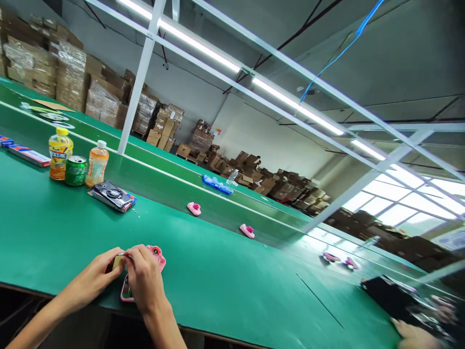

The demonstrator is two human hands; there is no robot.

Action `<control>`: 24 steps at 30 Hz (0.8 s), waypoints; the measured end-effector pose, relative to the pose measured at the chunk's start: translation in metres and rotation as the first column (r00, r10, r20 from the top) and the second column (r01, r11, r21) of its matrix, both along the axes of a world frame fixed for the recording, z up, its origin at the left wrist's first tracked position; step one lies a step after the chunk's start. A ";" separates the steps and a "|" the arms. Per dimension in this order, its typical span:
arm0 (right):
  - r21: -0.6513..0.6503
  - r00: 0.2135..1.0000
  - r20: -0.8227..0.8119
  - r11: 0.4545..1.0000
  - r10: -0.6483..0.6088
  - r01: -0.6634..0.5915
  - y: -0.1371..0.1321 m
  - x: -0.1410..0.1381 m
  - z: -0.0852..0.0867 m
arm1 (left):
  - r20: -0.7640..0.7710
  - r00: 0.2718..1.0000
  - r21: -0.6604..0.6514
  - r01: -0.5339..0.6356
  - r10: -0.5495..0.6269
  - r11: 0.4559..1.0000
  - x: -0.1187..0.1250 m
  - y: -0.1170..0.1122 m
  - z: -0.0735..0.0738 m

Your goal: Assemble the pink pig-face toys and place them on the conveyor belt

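Near the front edge of the green table, my left hand (pixel 98 271) is closed, pinching a small yellowish block (pixel 117 261) between thumb and fingers. My right hand (pixel 143 276) meets it there, its fingers bent and pressed together; what they grip is hidden. Beneath and behind my right hand lies an opened pink toy camera case. One pink part (pixel 160 261) with a dark round lens shows beyond the fingers. A pink-rimmed half (pixel 127 293) with a green circuit board inside sticks out below, mostly covered by the hand.
Two bottles (pixel 97 162) and a green can (pixel 76 170) stand at the left, beside a black device on boxes (pixel 113 195). Pink toy cameras (pixel 247 230) and a blue tray (pixel 217 184) lie on the belt (pixel 163 179). At right, another person's hand (pixel 414 334) is beside a black tray (pixel 392 298).
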State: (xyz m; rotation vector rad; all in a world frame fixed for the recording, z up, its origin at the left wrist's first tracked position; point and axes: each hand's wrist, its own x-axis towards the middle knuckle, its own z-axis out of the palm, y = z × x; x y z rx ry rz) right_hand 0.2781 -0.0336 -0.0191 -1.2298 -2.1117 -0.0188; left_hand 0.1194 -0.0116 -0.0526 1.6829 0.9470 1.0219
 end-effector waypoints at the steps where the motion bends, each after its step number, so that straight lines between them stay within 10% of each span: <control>1: -0.019 1.000 0.020 1.000 -0.006 0.006 0.003 -0.001 -0.001 | 0.000 1.000 -0.014 -0.005 0.005 1.000 0.000 0.000 -0.004; 7: 0.005 0.963 0.269 1.000 -0.001 0.000 0.007 0.006 0.001 | -0.060 0.993 -0.063 0.095 -0.099 0.993 -0.004 0.002 -0.014; 16: -0.063 0.829 0.558 0.998 0.028 0.009 0.012 0.001 0.020 | 0.061 0.980 -0.108 0.193 -0.187 0.975 -0.002 0.002 0.011; 24: 0.079 0.894 0.423 0.976 0.151 -0.202 0.007 0.007 0.010 | 0.277 0.952 -0.296 0.217 -0.134 0.930 -0.008 0.005 0.014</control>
